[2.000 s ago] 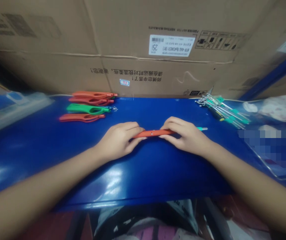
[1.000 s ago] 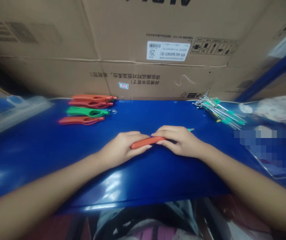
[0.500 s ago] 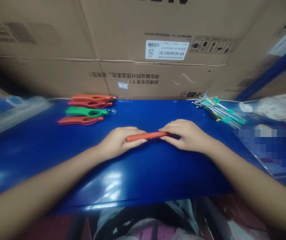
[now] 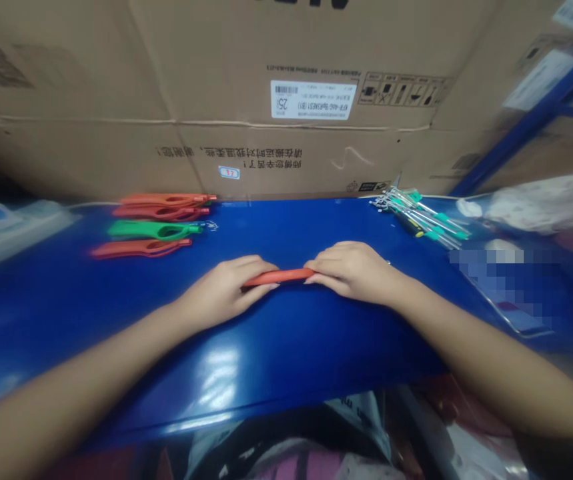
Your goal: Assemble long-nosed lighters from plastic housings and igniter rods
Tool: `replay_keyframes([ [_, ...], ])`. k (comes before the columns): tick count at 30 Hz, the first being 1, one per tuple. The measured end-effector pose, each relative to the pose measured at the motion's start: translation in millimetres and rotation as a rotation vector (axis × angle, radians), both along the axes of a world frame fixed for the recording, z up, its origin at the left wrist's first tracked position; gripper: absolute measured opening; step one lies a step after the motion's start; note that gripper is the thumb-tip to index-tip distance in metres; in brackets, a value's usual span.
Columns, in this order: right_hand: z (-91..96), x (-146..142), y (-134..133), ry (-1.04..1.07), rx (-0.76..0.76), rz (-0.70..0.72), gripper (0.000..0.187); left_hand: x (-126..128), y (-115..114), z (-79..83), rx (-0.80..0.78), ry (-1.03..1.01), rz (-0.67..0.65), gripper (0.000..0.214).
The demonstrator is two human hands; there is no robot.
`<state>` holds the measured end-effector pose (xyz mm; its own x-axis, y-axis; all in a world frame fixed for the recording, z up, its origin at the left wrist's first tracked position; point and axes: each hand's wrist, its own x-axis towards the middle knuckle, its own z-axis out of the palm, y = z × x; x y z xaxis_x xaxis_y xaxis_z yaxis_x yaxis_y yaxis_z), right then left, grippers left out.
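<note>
A slim orange piece (image 4: 292, 275) lies almost level just below the centre of the frame, bridging my two hands. My left hand (image 4: 223, 290) pinches its left end, thumb on the near side and fingers on the far side. My right hand (image 4: 353, 270) pinches the right end the same way, and its fingers hide whatever continues there. Only the middle stretch shows bare between my fingertips. Under my hands spreads a shiny blue tabletop (image 4: 286, 360); I cannot tell whether the piece touches it. Left of centre, towards the upper left, lie several orange handles (image 4: 129, 249) and a green handle (image 4: 129, 231). Right of centre, towards the upper right, is a bundle of thin silver rods (image 4: 426, 217) with green parts. A cardboard box (image 4: 216, 67) fills the top.
</note>
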<state>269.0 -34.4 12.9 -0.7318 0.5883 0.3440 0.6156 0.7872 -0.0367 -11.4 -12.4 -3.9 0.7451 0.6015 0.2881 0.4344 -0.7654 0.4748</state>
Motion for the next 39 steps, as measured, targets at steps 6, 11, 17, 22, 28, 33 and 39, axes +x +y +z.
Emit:
replay_keyframes([
  [6, 3.5, 15, 13, -0.068, -0.050, -0.153, 0.033, -2, 6, -2.0, 0.049, -0.025, 0.072, 0.028],
  [11, 7.1, 46, 31, -0.064, -0.051, -0.259, 0.028, -2, 12, -5.5, 0.042, -0.110, 0.160, 0.029],
  [17, 8.1, 55, 38, -0.045, -0.105, -0.196, 0.018, -1, 10, -6.4, 0.005, -0.123, 0.184, 0.030],
  [22, 6.6, 40, 28, -0.040, -0.103, -0.150, 0.022, -1, 8, -6.1, 0.007, -0.129, 0.174, 0.030],
  [28, 7.5, 29, 21, -0.037, -0.135, -0.153, 0.030, 1, 5, -6.5, 0.008, -0.133, 0.151, 0.027],
  [33, 13.0, 35, 23, 0.042, -0.116, -0.215, 0.009, 1, 7, -7.7, -0.014, -0.144, 0.169, 0.028],
  [39, 11.3, 28, 19, 0.004, -0.210, -0.103, 0.019, 0, 6, -7.8, 0.003, -0.135, 0.151, 0.027],
])
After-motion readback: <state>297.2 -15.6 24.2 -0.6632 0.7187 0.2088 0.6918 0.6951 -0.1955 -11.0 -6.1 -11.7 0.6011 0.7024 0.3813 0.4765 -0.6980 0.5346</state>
